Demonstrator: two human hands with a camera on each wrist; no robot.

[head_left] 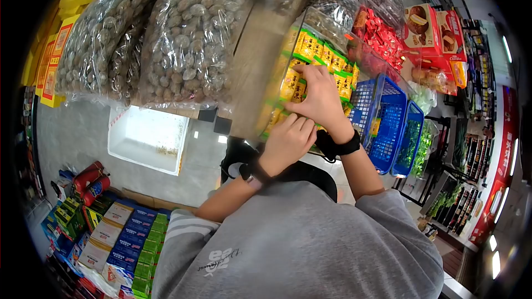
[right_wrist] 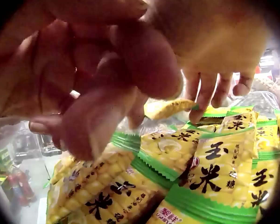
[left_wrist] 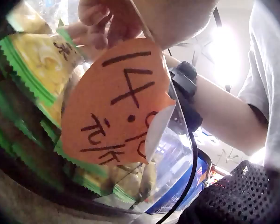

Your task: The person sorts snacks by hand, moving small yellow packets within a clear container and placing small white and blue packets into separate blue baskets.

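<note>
In the head view, yellow-and-green candy packets [head_left: 306, 44] fill a clear-sided bin in front of me. My right hand [head_left: 321, 97] reaches over them, fingers spread and bent downward. Its fingertips come down at the packets [right_wrist: 224, 163] in the right wrist view. Close beside it, my left hand [head_left: 288, 143] is at the bin's near side with its fingers bent inward; whether they pinch anything, I cannot tell. An orange handwritten price tag [left_wrist: 116, 102] on the bin's clear wall fills much of the left wrist view, partly covering packets [left_wrist: 42, 70].
Blue baskets [head_left: 388, 127] stand just right of the bin. Big clear bags of brown dried goods [head_left: 191, 39] lie to the left, above a white foam box [head_left: 147, 138]. Red-wrapped sweets [head_left: 382, 39] sit beyond the bin. Stacked cartons [head_left: 119, 238] are at lower left.
</note>
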